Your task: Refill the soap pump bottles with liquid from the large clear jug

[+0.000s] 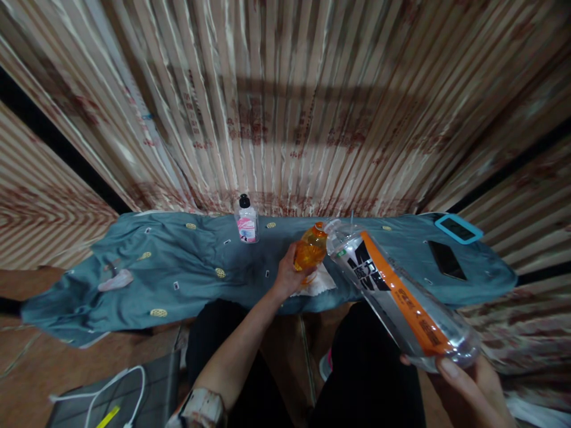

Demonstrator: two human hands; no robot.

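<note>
My left hand (288, 272) is wrapped round an orange, see-through bottle (313, 246) near the front of the cloth-covered table. A folded white tissue (322, 282) lies beneath it. My right hand (468, 380) grips the base of a large clear plastic bottle (392, 291) with a silver, black and orange label. This bottle is tilted, with its neck low and to the left, close against the orange bottle's mouth. Whether the two mouths touch, or any liquid flows, I cannot tell.
A small clear bottle (247, 223) with a black cap and pink label stands at the back. On the right lie a blue-framed device (458, 229) and a dark phone (446, 260). A crumpled clear plastic piece (116, 279) rests on the left. A white cable (140, 386) is at lower left.
</note>
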